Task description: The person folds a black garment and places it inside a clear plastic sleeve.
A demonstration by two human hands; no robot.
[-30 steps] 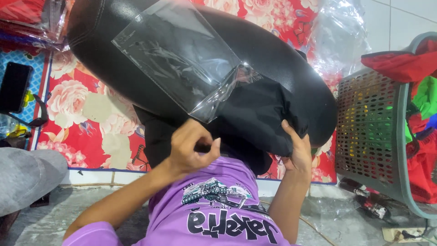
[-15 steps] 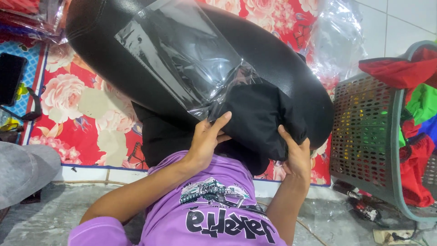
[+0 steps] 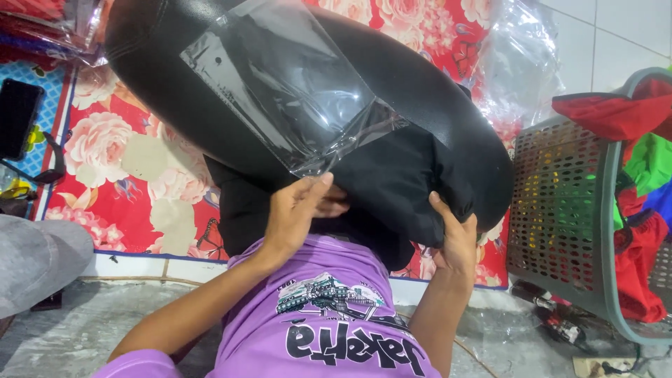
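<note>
A folded black garment (image 3: 392,189) rests against a big black padded oval cushion (image 3: 434,91) in front of me. A clear plastic bag (image 3: 280,91) lies on the cushion, its open edge meeting the garment's top. My left hand (image 3: 297,213) grips the garment's left side, fingertips touching the bag's lower corner. My right hand (image 3: 455,238) clutches the garment's right edge from below. My purple printed shirt (image 3: 315,315) fills the bottom of the view.
A grey perforated laundry basket (image 3: 567,217) with red, green and blue clothes stands at right. A red floral mat (image 3: 126,161) lies underneath, with a black phone (image 3: 17,119) at left. Crumpled clear plastic (image 3: 518,63) sits at the top right, and a grey rounded shape (image 3: 35,259) at lower left.
My left hand opened from a fist and slid up to the bag's edge. The black garment has come up closer to the bag's mouth. My right hand keeps its hold.
</note>
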